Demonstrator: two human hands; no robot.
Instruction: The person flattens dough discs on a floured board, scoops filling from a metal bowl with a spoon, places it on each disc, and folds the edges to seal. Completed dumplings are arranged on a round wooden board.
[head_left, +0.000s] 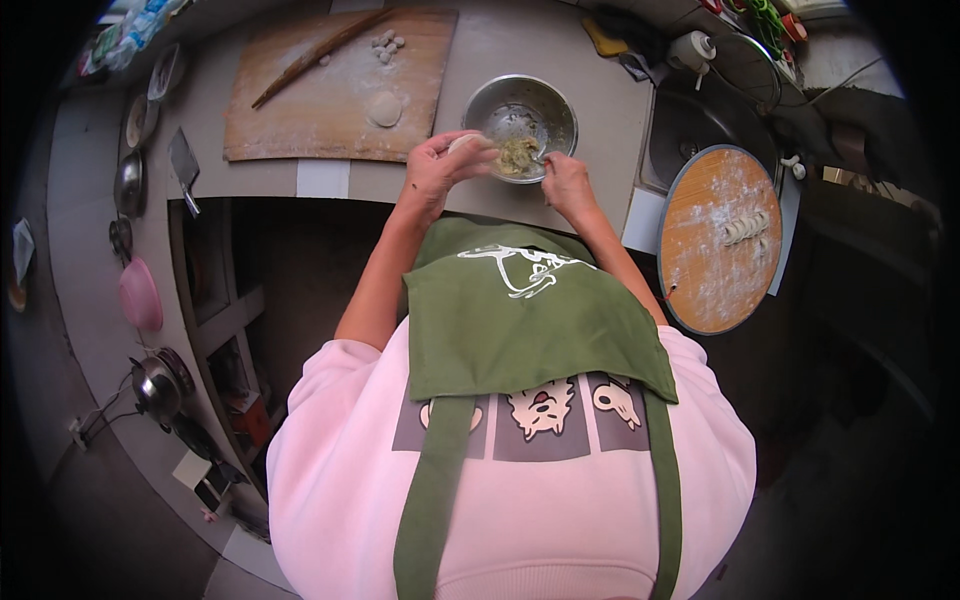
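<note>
My left hand (444, 166) holds a pale dough wrapper (466, 141) at the left rim of a steel mixing bowl (480, 105). The fingers partly cover the wrapper and look slightly blurred. In the bowl lies a greenish-yellow chopped filling (516, 154), gathered towards the near side. My right hand (568, 180) grips the handle of a metal utensil (540, 155), probably a spoon, whose far end is in the filling. Left of the bowl, a floured wooden board (300, 135) carries a flat round wrapper (384, 109), several small dough pieces (387, 46) and a wooden rolling pin (322, 56).
A round floured board (697, 247) with several shaped dumplings (746, 227) overlaps the near edge of the sink (667, 142) at right. A cleaver (183, 163) lies left of the wooden board. Pans, a pink basin (141, 294) and a kettle (157, 386) line the left counter.
</note>
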